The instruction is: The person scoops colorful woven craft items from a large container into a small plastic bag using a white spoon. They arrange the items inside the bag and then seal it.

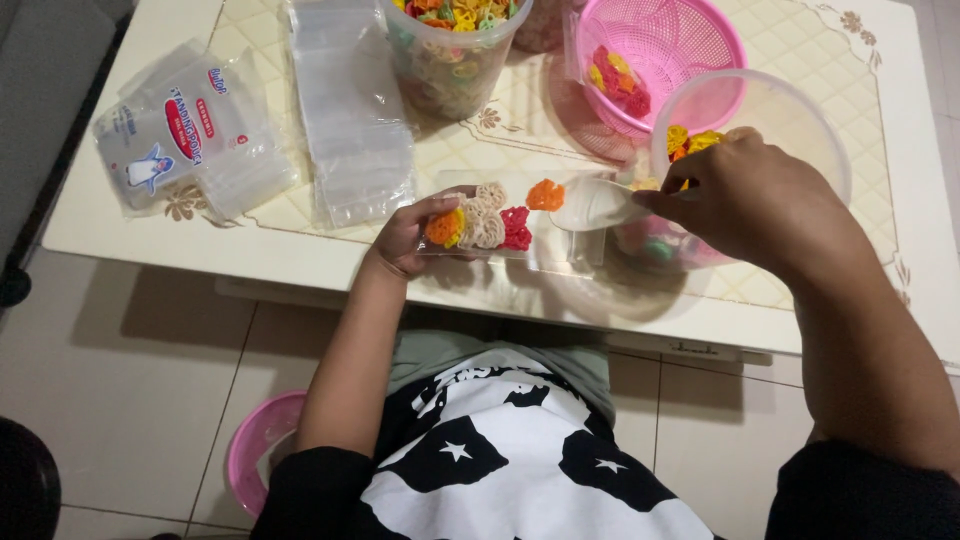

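— What is lying under the surface (pixel 120 235)?

— Pale floor tiles (pixel 140 400) are spreading out, with thin dark joints running between them.

— And the surface itself?

— It is showing cream-white, a gold lattice pattern covering its top and light glaring off its near edge.

— Anything at the far left?

— A grey strip (pixel 40 70) is running alongside.

A home room: patterned low table (pixel 880 60), tiled floor (pixel 130 370), plastic kitchen baskets (pixel 690 40).
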